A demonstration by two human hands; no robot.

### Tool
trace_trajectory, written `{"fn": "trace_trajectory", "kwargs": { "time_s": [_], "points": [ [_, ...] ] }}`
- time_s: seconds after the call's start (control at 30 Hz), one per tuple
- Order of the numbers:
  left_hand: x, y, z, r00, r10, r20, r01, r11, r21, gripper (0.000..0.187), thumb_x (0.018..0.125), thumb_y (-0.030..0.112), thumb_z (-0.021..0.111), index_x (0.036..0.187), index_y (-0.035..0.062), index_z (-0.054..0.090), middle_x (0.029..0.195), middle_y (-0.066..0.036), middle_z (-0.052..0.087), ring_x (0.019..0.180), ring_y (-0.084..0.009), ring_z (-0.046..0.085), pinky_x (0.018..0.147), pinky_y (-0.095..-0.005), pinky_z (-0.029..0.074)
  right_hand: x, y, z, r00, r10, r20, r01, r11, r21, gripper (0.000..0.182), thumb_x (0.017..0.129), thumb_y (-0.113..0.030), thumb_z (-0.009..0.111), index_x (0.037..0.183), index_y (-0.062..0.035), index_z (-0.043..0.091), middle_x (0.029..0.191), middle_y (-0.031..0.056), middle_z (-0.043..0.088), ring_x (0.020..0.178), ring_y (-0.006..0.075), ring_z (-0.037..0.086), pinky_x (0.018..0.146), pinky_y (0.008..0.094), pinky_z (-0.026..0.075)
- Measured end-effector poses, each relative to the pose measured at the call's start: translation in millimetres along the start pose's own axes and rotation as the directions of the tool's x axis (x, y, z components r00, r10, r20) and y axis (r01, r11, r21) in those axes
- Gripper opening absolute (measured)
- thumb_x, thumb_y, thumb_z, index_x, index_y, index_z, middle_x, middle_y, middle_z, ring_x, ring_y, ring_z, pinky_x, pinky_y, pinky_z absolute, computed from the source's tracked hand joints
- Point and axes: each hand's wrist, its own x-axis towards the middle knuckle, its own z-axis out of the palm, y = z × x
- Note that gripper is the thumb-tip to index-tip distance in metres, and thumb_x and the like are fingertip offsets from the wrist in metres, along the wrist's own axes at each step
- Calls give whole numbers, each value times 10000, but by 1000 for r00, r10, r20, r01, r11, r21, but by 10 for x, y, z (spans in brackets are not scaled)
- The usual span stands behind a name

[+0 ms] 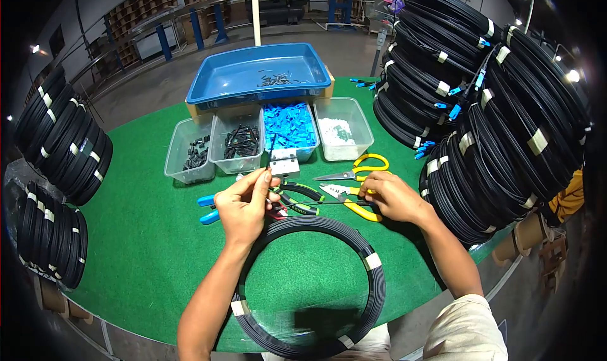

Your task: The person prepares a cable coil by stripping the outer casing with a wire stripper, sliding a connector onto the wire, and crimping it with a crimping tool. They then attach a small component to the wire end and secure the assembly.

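Observation:
Pinched between thumb and fingers of my left hand (pixel 243 203) is a thin black cable, its tip pointing up toward the bins. The black cable (pixel 322 203) runs across to my right hand (pixel 398 198), whose curled fingers close around it beside a yellow-handled wire stripper (pixel 344 192). Those fingers partly cover one stripper handle; whether they grip it too is hidden. Below both hands lies a coil of black cable (pixel 378 285) bound with pale tape. Green-and-black pliers (pixel 302 199) and yellow-handled scissors (pixel 354 170) lie between and beyond the hands. Blue-handled cutters (pixel 208 210) sit left of my left hand.
Clear bins hold black parts (pixel 193 152), more black parts (pixel 241 141), blue connectors (pixel 289 125) and white pieces (pixel 337 132). A blue tray (pixel 221 86) stands behind them. Stacked cable coils rise at right (pixel 442 63) and left (pixel 63 133) on the green table (pixel 139 234).

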Motion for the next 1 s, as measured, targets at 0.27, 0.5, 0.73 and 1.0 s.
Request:
{"fn": "trace_trajectory", "kwargs": {
  "time_s": [0.27, 0.5, 0.73, 1.0],
  "points": [
    [-14, -28, -8, 1000, 8, 17, -8, 1000, -12, 188, 938, 71, 650, 1071, -55, 692, 861, -129, 724, 625, -110, 655, 515, -217, 501, 376, -68, 40, 969, 194, 151, -180, 978, -103, 215, 767, -87, 744, 945, 0, 659, 932, 186, 679, 908, 335, 659, 738, 440, 510],
    [-15, -30, -18, 1000, 3, 9, -3, 1000, -10, 186, 937, 77, 654, 1069, -43, 702, 858, -116, 730, 632, -100, 659, 519, -215, 506, 400, -244, -80, 998, 34, 49, -29, 994, -109, 169, 791, -69, 692, 897, -5, 577, 874, 178, 632, 879, 367, 634, 765, 462, 491],
    [-25, 3, -8, 1000, 3, 11, -3, 1000, 5, 193, 936, 87, 656, 1076, -36, 706, 845, -99, 731, 643, -99, 672, 528, -220, 529, 415, -393, -209, 963, 158, -217, -69, 927, 369, 138, 928, -45, 581, 963, -24, 449, 800, 120, 628, 766, 242, 642, 640, 374, 451],
    [-21, -17, -16, 999, 14, 29, -15, 999, 37, 197, 954, 104, 637, 1062, -52, 694, 856, -116, 720, 625, -111, 662, 522, -221, 510, 594, -172, -50, 992, 112, -61, 40, 181, 983, 241, 999, -216, 564, 1123, -113, 384, 1018, 132, 612, 866, 238, 662, 720, 381, 609]
  ]
}}
